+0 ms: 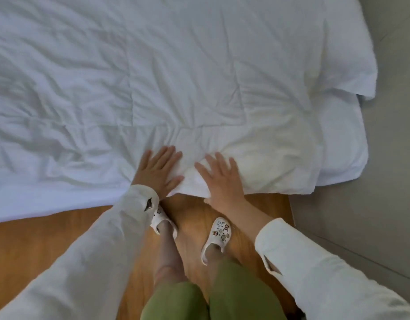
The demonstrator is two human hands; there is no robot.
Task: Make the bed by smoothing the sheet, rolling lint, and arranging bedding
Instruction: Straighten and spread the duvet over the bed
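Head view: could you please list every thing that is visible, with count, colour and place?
duvet: one, white, wrinkled, covering the bed, its edge hanging at the near side
bed sheet: one, white, showing under the duvet at the right corner
floor: wood, orange-brown, below the bed edge
slippers: two, white with small charms, on the floor
trousers: green, bottom centre
sleeves: two, white
left hand: flat on the duvet edge, fingers straight
right hand: flat on the duvet edge, beside the left

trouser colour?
Olive green trousers, clearest in the head view, bottom centre.
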